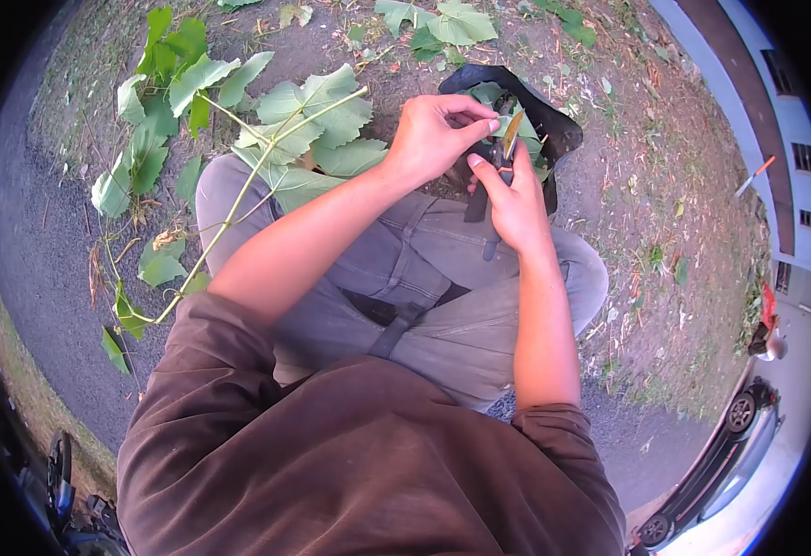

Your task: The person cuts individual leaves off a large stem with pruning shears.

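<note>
My right hand (519, 206) is wrapped round pruning shears (511, 139), whose blades point up and away from me. Beside the blades, my left hand (431, 137) has thumb and fingertips pinched together; what is between them is too small to make out, with a green leaf just beyond. Both hands are over a black bag (558, 130) with cut green leaves (489, 93) in it. Left of my left forearm, a long vine stem (243, 185) with broad lobed leaves (327, 107) lies across my knee and the ground.
More leafy vine pieces (151, 139) lie on the ground at left, and a leaf (461, 23) lies beyond the bag. I sit cross-legged in grey trousers (461, 320). A parked car (711, 473) and a building (785, 157) are at right, a bicycle (61, 473) at lower left.
</note>
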Available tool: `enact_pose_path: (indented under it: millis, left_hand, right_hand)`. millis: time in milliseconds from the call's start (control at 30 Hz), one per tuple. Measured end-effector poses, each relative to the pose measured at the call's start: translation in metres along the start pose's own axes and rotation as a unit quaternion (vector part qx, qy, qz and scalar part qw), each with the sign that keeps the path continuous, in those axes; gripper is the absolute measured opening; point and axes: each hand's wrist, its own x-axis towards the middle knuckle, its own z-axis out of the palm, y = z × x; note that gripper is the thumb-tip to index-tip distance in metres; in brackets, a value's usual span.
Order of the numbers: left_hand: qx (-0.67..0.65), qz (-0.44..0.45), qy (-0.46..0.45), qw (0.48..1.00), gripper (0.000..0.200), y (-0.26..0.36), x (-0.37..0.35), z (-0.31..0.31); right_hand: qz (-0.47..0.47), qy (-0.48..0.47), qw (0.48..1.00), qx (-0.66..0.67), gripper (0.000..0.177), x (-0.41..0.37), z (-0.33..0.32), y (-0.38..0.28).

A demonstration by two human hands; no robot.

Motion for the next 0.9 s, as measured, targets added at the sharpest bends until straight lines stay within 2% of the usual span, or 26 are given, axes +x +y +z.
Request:
enact_pose_path:
  millis: [67, 133, 167, 267, 333, 433, 500, 533, 600, 633, 700, 733, 767, 800, 833, 900]
  left_hand:
    - [-0.009, -0.006, -0.005, 1.0, 0.019, -0.003, 0.003, 0.0]
    - [-0.021, -0.014, -0.012, 1.0, 0.02, -0.002, 0.005, 0.0]
    - [-0.009, -0.008, -0.015, 1.0, 0.019, -0.002, 0.007, -0.001]
    - [0.002, -0.005, -0.018, 1.0, 0.019, -0.001, 0.01, -0.003]
    - [0.001, -0.008, -0.016, 1.0, 0.019, -0.001, 0.012, -0.002]
    - [-0.007, 0.005, -0.004, 1.0, 0.019, 0.002, 0.012, -0.002]
    - [-0.038, -0.026, -0.013, 0.999, 0.021, 0.003, 0.011, -0.003]
    - [-0.038, -0.025, -0.009, 0.999, 0.021, 0.0, 0.013, -0.003]
    - [-0.141, -0.03, -0.008, 0.99, 0.021, -0.006, 0.017, -0.003]
    - [-0.141, -0.028, -0.008, 0.99, 0.021, -0.008, 0.019, -0.004]
    - [-0.162, -0.037, -0.025, 0.986, 0.028, -0.013, 0.024, -0.006]
    - [-0.161, -0.034, -0.024, 0.986, 0.028, -0.017, 0.025, -0.005]
    - [-0.099, -0.012, -0.037, 0.994, 0.029, -0.021, 0.025, -0.004]
    - [-0.036, 0.01, -0.049, 0.998, 0.031, -0.018, 0.025, -0.006]
    - [-0.034, 0.01, -0.044, 0.998, 0.031, -0.016, 0.024, -0.008]
    - [0.108, 0.082, -0.067, 0.988, 0.033, -0.011, 0.022, -0.015]
  right_hand:
    - [0.005, 0.006, 1.0, 0.0, 0.062, 0.001, 0.002, -0.002]
    - [-0.009, 0.024, 0.996, -0.088, 0.052, 0.003, 0.003, 0.001]
    - [-0.008, 0.024, 0.996, -0.089, 0.052, 0.005, 0.003, 0.006]
    - [-0.054, 0.05, 0.989, -0.124, 0.045, 0.009, 0.007, 0.009]
    - [0.022, 0.054, 0.996, -0.061, 0.042, 0.005, 0.008, -0.007]
    - [0.021, 0.044, 0.999, -0.004, 0.043, 0.006, 0.006, -0.005]
    - [0.022, 0.029, 0.999, 0.037, 0.043, 0.007, 0.004, -0.002]
    - [0.047, 0.03, 0.993, 0.1, 0.044, 0.008, 0.002, -0.003]
    - [0.098, 0.025, 0.976, 0.192, 0.045, 0.009, -0.004, -0.003]
    - [0.096, 0.026, 0.976, 0.192, 0.045, 0.009, -0.006, -0.003]
    - [0.133, -0.003, 0.943, 0.304, 0.045, 0.009, -0.01, -0.002]
    - [0.128, -0.028, 0.95, 0.284, 0.046, 0.011, -0.013, 0.002]
    - [0.127, -0.03, 0.95, 0.284, 0.046, 0.011, -0.015, 0.005]
    - [0.128, -0.043, 0.934, 0.332, 0.048, 0.012, -0.016, 0.007]
    - [0.13, -0.058, 0.915, 0.378, 0.049, 0.013, -0.017, 0.009]
    - [0.144, -0.075, 0.871, 0.464, 0.053, 0.011, -0.026, 0.008]
